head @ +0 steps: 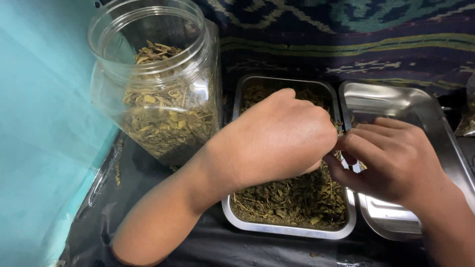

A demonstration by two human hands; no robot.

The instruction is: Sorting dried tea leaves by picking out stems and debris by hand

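Observation:
My left hand [274, 141] hovers over a steel tray [287, 230] filled with dried green-brown leaves [292, 198]; its fingers are curled shut, and what they pinch is hidden. My right hand [396, 158] is just to the right, over the edge of a second steel tray [396, 101], fingertips bunched together against the left hand's fingers. A few dried leaf bits lie in the second tray near the right hand. Whether either hand holds a leaf or stem cannot be seen.
A clear plastic jar [163, 84], lid off and half full of dried leaves, stands at the left of the trays. Black plastic sheeting [208, 247] covers the surface. A turquoise cloth [44, 123] is at far left, patterned dark fabric [346, 34] behind.

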